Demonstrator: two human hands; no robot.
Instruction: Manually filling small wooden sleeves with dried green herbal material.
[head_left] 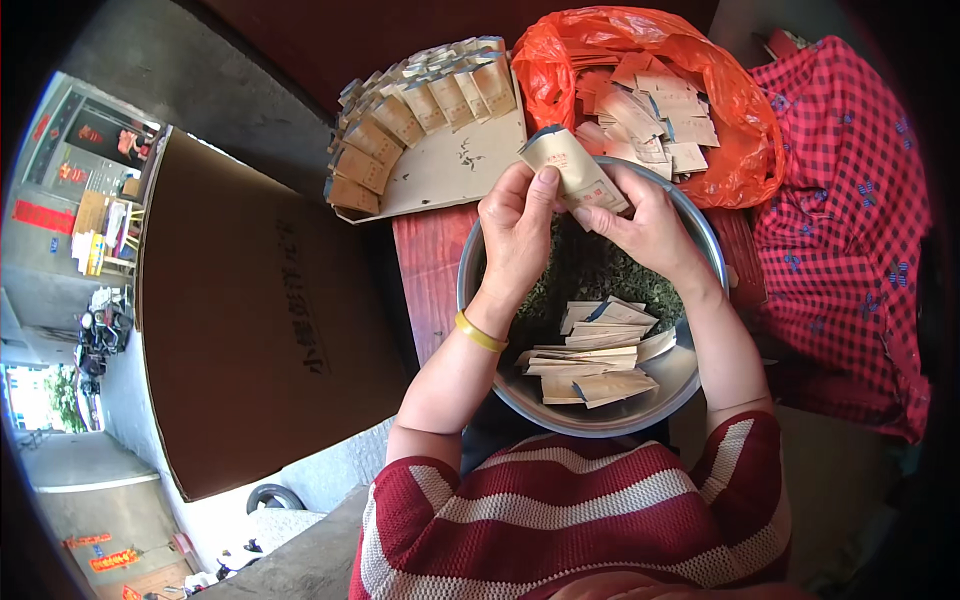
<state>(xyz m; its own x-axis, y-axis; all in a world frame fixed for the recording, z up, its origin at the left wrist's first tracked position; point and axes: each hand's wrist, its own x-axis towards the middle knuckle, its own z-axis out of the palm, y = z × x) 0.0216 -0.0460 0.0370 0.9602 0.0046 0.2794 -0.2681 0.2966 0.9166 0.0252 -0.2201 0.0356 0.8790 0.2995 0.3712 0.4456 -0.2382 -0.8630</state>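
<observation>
Both hands hold one small tan paper packet (566,165) above a round metal basin (690,372). My left hand (515,228) pinches its lower left edge with thumb and fingers; a yellow band circles that wrist. My right hand (640,222) grips the packet's lower right corner. The basin holds dark green loose leaves (590,270) and a pile of several flat tan packets (595,350).
A pale tray (450,170) beyond the basin carries a curved row of upright tan packets (400,115). An orange plastic bag (720,110) holds more packets. A red checked cloth (850,230) lies at right, a large brown cardboard box (250,310) at left.
</observation>
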